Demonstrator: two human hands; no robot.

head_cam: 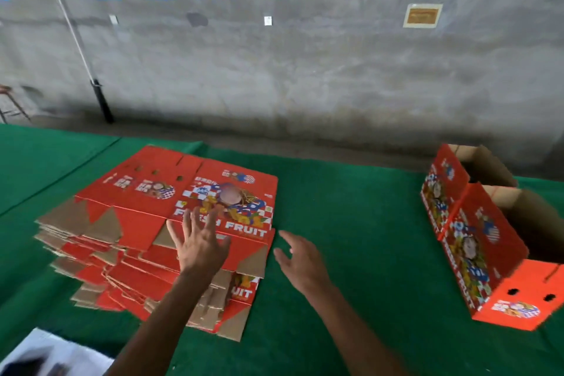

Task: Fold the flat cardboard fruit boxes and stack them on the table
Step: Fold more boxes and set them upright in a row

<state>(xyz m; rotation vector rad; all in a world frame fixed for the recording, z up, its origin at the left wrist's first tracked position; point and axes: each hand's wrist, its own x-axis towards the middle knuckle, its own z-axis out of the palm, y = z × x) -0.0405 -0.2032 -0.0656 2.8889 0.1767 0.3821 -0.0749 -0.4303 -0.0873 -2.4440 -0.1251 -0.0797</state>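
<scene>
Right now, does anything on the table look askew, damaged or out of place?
Only the pile of flat boxes looks untidy: its lower sheets are fanned out and slid off line, flaps sticking past the left and near edges. The two folded boxes at right stand open but intact. Both hands, left hand and right hand, are open.

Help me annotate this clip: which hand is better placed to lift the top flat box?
Left. The left hand is spread over the top flat box near its front edge; the right hand hovers open above the green table, beside the stack.
</scene>
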